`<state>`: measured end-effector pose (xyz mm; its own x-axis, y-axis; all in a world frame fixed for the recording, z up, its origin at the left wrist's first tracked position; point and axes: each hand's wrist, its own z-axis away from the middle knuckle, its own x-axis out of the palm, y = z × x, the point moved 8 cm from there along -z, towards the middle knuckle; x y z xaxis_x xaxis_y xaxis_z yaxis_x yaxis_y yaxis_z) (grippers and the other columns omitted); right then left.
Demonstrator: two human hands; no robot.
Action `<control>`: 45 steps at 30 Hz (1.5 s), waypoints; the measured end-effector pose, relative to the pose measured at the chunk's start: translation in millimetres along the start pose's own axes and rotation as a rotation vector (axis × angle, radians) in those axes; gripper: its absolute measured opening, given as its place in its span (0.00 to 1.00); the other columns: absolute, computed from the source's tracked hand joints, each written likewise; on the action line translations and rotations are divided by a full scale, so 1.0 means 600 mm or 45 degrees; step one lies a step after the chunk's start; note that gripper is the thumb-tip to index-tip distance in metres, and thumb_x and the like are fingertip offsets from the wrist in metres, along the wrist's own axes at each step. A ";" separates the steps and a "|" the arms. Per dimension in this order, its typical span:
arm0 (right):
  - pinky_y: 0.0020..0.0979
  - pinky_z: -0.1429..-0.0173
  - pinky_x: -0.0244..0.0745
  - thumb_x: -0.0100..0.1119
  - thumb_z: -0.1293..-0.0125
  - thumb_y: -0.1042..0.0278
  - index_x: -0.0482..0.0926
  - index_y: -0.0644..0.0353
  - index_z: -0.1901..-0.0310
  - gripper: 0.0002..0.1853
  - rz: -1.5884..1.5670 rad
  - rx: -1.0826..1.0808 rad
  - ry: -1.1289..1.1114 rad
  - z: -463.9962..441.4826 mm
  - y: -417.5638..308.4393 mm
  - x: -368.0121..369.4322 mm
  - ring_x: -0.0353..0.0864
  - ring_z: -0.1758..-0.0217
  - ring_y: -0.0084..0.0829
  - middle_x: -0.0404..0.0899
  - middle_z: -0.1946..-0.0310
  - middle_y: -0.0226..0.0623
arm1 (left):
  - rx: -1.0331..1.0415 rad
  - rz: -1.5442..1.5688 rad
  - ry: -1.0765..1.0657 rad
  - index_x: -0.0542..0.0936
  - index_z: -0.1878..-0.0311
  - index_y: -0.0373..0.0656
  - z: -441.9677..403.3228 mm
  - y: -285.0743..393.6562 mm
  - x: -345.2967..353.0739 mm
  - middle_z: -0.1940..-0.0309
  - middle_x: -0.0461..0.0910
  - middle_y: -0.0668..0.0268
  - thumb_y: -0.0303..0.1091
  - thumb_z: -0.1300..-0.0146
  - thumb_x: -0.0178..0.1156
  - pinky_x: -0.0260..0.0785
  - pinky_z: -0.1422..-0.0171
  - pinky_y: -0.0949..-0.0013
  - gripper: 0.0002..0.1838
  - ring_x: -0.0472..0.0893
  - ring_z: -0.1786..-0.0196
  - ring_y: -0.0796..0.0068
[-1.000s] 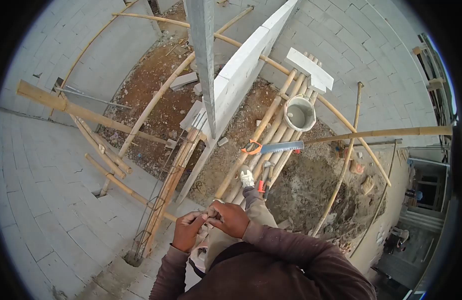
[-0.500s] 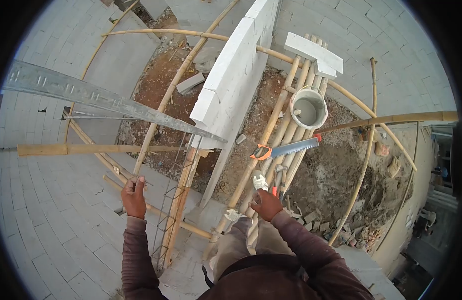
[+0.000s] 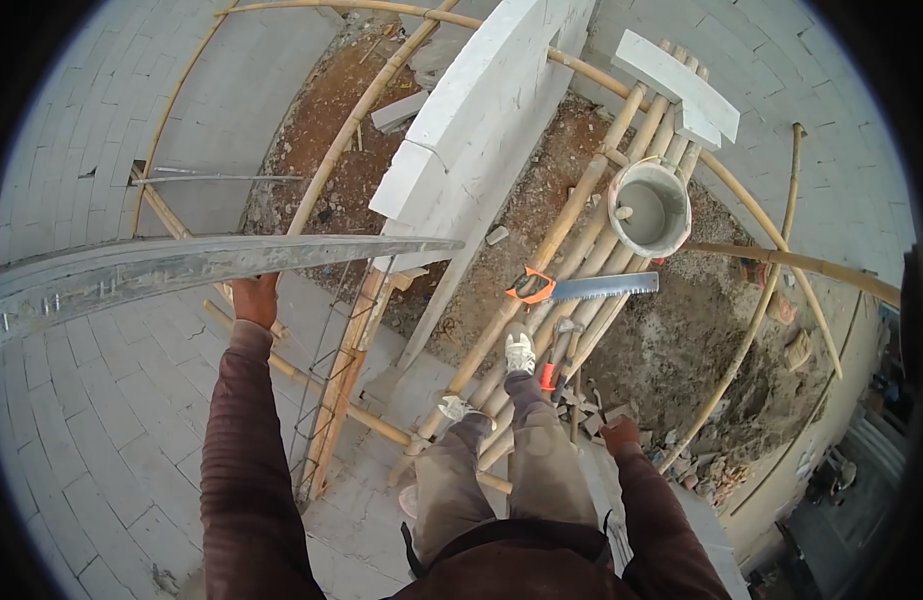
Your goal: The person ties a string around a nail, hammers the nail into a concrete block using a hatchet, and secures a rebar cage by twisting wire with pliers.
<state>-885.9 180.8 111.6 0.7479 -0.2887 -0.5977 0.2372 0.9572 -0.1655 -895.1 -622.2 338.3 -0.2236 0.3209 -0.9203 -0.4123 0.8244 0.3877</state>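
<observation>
- Here's the left hand [image 3: 254, 303], out on the left side, right at the lower edge of a long grey bar [image 3: 232, 257] that cuts across the view
- The bar covers those fingertips, so whether they are clamped on it or merely behind it, I cannot tell
- And the bar itself: it spans from the left edge of the view to the near end of the white block wall [image 3: 487, 140], its tip overlapping that end, contact impossible to judge
- It looks like metal, so I'd call it stiff and hard, probably awkward for its length more than fragile, perhaps slick where dusty
- Best hold, I'd say: both long edges, fingers wrapped around near mid-length for balance, a second hand well apart to check any swing
- Over to the right hand [image 3: 620, 434], low beside the thigh, fingers curled loosely together, nothing clearly seen in them
- Beyond it, bamboo poles [image 3: 563, 217] carry a saw [image 3: 607, 286], a hammer [image 3: 566, 326] and a bucket [image 3: 678, 205]
</observation>
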 end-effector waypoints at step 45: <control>0.27 0.56 0.77 0.65 0.33 0.69 0.78 0.65 0.56 0.10 -1.013 -0.835 0.006 -0.183 -0.597 -0.013 0.80 0.64 0.23 0.83 0.65 0.35 | -0.103 0.505 0.074 0.82 0.58 0.35 0.032 0.273 0.489 0.63 0.84 0.56 0.32 0.35 0.65 0.74 0.56 0.64 0.09 0.84 0.62 0.62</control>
<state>-1044.7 -157.6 89.6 0.5194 -0.8445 -0.1306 0.2766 0.3108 -0.9093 -1011.4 -384.1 130.7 -0.4278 0.5775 -0.6953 -0.3520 0.6021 0.7167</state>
